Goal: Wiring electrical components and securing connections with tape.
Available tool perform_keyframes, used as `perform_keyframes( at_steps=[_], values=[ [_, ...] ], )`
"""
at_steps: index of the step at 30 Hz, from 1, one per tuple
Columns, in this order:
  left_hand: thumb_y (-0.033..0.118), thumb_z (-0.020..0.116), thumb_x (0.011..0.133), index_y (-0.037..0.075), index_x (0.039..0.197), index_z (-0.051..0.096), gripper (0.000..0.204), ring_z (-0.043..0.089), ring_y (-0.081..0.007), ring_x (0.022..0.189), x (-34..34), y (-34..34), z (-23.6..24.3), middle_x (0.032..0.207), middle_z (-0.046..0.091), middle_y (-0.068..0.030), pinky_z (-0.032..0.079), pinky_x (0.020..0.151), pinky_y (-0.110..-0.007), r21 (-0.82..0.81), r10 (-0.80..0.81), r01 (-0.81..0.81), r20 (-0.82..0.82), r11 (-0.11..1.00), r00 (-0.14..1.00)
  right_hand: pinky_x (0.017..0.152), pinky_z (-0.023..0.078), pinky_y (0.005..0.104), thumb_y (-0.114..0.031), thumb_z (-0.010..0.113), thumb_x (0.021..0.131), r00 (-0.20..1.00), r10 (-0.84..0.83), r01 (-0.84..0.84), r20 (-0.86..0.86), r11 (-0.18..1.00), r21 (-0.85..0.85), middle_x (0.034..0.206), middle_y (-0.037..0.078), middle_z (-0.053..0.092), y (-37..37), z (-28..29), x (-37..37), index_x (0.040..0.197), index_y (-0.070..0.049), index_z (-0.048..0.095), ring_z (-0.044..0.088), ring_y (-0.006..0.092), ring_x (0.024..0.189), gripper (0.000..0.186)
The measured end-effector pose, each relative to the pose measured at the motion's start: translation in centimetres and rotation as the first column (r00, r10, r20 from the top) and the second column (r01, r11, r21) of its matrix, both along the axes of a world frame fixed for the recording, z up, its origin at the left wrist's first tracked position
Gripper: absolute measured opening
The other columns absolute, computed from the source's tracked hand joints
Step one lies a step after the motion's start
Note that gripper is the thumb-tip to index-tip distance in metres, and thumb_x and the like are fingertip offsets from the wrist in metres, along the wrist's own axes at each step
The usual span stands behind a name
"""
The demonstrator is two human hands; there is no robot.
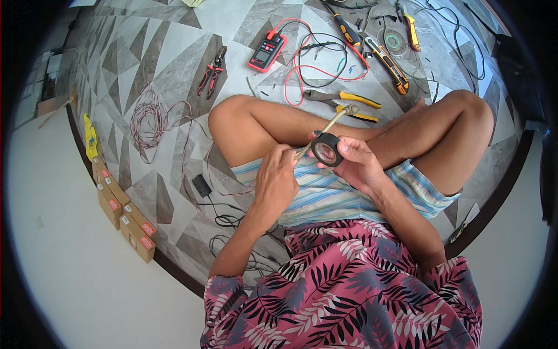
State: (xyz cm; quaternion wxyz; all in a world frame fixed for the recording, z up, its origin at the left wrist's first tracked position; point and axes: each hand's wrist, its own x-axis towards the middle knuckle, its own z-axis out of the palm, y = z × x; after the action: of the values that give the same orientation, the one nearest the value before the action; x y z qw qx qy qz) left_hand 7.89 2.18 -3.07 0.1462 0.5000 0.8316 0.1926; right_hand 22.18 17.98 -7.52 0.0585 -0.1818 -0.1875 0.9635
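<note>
Above my lap, my left hand (278, 177) grips the lower end of a slim cream-yellow rod or cable (333, 121), which slants up to the right and ends in a small pale fitting (350, 110). My right hand (356, 160) holds a roll of black tape (330, 139) against it, thumb on the roll's side. My left fingertips are partly hidden. Just beyond the rod, yellow-handled pliers (358, 99) lie on the patterned floor (174, 52).
Red-handled pliers (210, 80), a meter (267, 52) with leads, a screwdriver (347, 29) and knives (386, 64) lie beyond my crossed legs. Coiled wire (147, 123), a black adapter (201, 185) and cardboard boxes (137, 240) are at my left. Cables (465, 46) lie at upper right.
</note>
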Motion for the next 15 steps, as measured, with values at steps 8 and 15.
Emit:
perform_keyframes(
  at_steps=[8,15],
  values=[
    [0.008,0.064,0.094,0.002,0.128,0.057,0.036,0.069,-0.0304,0.088,-0.3,-0.1,2.3,0.105,0.068,-0.0194,0.052,0.076,-0.037,-0.093,0.209,-0.188,0.511,0.978,0.834,0.096,0.052,0.0367,-0.03,0.068,0.092,0.997,-0.007,-0.003,-0.079,0.992,-0.125,0.144,0.02,0.049,1.0,0.5,0.3,0.127,0.011,0.056,0.06,0.0291,0.119,0.055],
    [0.006,0.068,0.09,-0.002,0.122,0.062,0.033,0.067,-0.0284,0.079,-0.4,-0.5,1.9,0.1,0.068,-0.0188,0.051,0.069,-0.036,0.093,0.046,-0.107,0.504,0.99,0.863,0.097,0.051,0.0349,-0.033,0.071,0.089,0.997,0.037,-0.042,-0.072,0.997,-0.062,0.134,0.024,0.056,1.4,0.3,0.4,0.135,0.015,0.046,0.063,0.0267,0.114,0.072]
  ],
)
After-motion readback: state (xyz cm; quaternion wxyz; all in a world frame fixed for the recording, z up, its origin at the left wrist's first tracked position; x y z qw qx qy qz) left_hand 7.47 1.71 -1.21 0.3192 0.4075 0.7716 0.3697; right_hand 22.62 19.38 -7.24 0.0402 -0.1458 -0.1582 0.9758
